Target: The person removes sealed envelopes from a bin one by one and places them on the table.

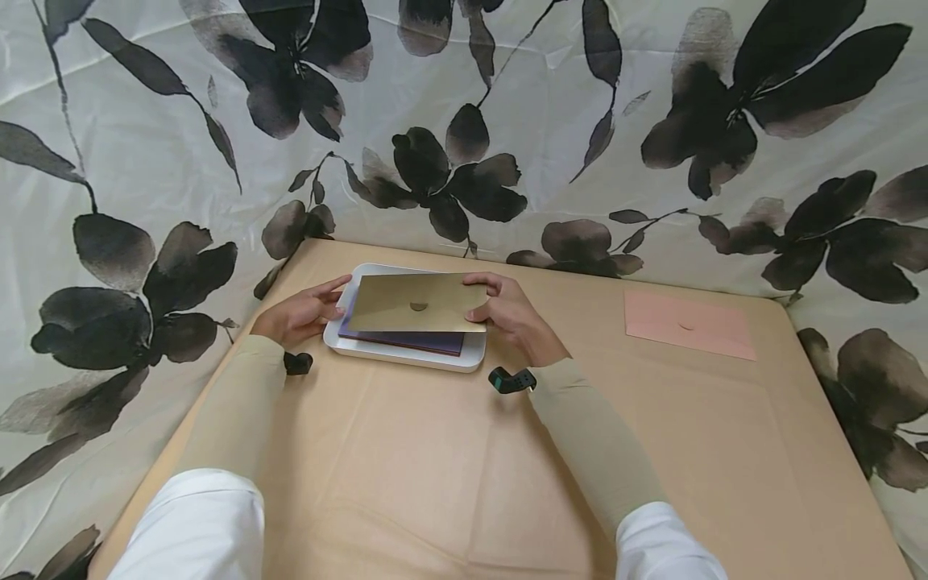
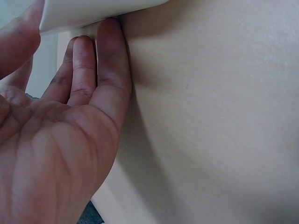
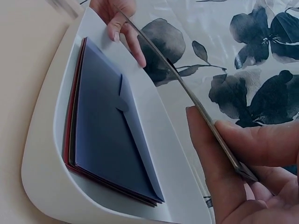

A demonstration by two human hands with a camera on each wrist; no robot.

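Note:
A white tray (image 1: 400,355) stands near the table's back edge. In it lies a small stack of envelopes, with a blue-purple envelope (image 3: 103,116) on top and red and dark edges beneath. My right hand (image 1: 513,314) pinches the right end of a gold envelope (image 1: 384,304), thumb on one face and fingers on the other. The right wrist view shows this envelope edge-on, tilted above the stack. At the tray's left end, my left hand (image 1: 300,312) grips the rim, its fingers (image 2: 112,60) reaching below the white edge.
A pink envelope (image 1: 689,324) lies flat at the table's right. The tan-covered table (image 1: 406,459) stretches in front of the tray. A white cloth with dark flowers (image 1: 565,121) hangs behind and at both sides.

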